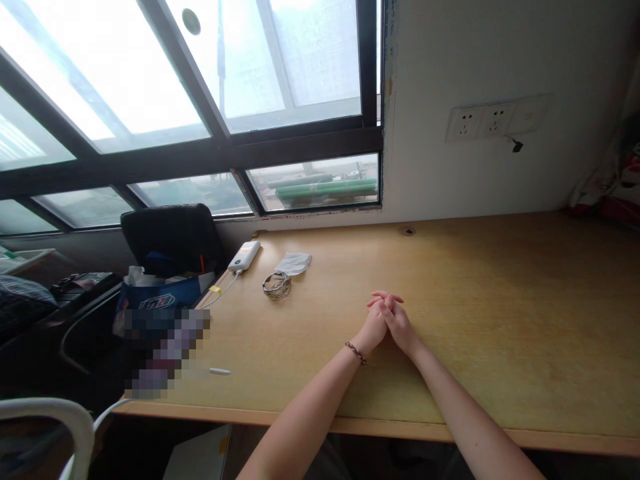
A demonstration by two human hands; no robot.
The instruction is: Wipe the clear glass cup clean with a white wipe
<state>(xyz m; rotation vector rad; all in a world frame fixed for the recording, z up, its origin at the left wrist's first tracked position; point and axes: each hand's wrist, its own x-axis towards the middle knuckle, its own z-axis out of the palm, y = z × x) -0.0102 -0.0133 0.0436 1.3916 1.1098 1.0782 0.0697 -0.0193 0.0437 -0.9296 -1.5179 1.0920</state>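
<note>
My left hand [374,329] and my right hand [401,329] are clasped together over the wooden table [500,320], fingers interlaced. No object shows between them. A dark braided bracelet [356,353] circles my left wrist. To the left of the hands lies a coiled, wire-like loop [277,285], close beside a folded white paper or tissue [293,263]. Farther left, a white power bank [245,256] rests near the table's edge with a white cable [223,291] plugged into it.
A blurred-out object [167,353] covers the table's left edge, near a white stick-like tip [220,371]. Beyond that edge are a blue bag [160,297] and a black chair [173,230]. Windows line the back left. Wall sockets [497,119] are at the right.
</note>
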